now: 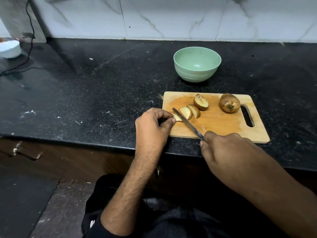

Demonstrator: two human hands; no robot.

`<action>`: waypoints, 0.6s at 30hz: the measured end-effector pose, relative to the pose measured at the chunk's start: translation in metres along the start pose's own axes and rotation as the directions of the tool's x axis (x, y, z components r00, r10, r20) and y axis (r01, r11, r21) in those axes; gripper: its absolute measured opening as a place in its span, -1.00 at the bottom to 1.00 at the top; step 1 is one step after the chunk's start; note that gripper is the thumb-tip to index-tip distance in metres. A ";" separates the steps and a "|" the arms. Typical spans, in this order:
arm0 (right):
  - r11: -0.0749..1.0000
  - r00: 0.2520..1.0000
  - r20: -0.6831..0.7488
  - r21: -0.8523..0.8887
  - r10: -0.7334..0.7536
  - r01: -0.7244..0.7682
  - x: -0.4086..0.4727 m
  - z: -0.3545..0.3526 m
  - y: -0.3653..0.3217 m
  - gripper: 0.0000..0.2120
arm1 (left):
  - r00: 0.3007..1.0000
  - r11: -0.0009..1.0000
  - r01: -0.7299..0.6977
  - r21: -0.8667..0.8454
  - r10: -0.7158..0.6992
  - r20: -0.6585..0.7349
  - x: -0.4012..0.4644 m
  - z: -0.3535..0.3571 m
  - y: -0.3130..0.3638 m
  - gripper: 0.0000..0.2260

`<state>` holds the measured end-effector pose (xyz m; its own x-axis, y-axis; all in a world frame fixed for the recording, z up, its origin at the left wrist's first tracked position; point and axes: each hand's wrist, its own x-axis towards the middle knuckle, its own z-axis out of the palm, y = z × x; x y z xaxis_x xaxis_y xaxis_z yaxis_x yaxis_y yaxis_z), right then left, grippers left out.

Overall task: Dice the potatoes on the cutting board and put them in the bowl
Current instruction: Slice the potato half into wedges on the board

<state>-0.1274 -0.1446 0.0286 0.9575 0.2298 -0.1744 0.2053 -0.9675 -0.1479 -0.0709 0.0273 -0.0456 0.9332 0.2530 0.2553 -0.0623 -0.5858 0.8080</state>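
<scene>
The person is standing right up against the black counter (85,100), dark clothes showing at the bottom of the view; the right hand (228,152) is wrapping its curled fingers around the handle of a knife (187,123), with the blade angling up and left across the near left part of the wooden cutting board (223,127); the left hand (152,124) is pinching a small potato piece (177,118) between thumb and curled fingers at the board's left edge, and the blade is sitting right against that piece; just past the blade two potato slices (190,111) are leaning on each other, cut faces pointing left; a bit further back a potato half (201,102) is lying on the board; a whole potato (229,102) is sitting by the handle slot on the board's far right; beyond the board, well apart from it, a green bowl (197,64) is standing on the counter; way off at the far left a white bowl (9,48) is sitting next to a black cable (30,40); the marble-look tile wall (171,16) is running along the back.
</scene>
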 end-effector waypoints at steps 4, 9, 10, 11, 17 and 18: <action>1.000 1.000 0.009 -0.025 -0.018 0.019 0.000 0.001 -0.005 -0.71 | 1.000 1.000 -0.012 0.015 0.012 0.007 0.000 0.000 0.000 -0.95; 0.993 0.999 -0.016 -0.114 -0.043 0.041 0.003 0.000 -0.005 -0.73 | 0.999 0.999 0.025 0.026 -0.026 0.042 0.005 -0.002 0.002 -0.93; 0.990 0.999 -0.014 -0.133 -0.046 0.043 0.004 -0.001 -0.005 -0.74 | 0.998 0.999 0.039 0.028 -0.040 0.053 0.006 -0.002 0.003 -0.92; 0.987 0.999 -0.014 -0.152 -0.046 0.044 0.004 -0.002 -0.005 -0.75 | 0.996 0.998 0.052 0.032 -0.054 0.065 0.008 -0.002 0.004 -0.91; 0.966 0.999 -0.022 -0.258 -0.034 0.027 0.006 0.001 -0.004 -0.81 | 0.989 0.994 0.078 0.081 -0.087 0.120 0.014 -0.004 0.007 -0.94; 0.962 0.999 -0.019 -0.272 -0.028 0.022 0.007 0.001 -0.004 -0.82 | 0.988 0.993 0.079 0.088 -0.089 0.126 0.016 -0.004 0.007 -0.94</action>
<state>-0.1215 -0.1392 0.0266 0.9550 0.2550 -0.1515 0.2737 -0.9545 0.1185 -0.0582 0.0303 -0.0333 0.9722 0.2050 0.1129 0.0428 -0.6299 0.7755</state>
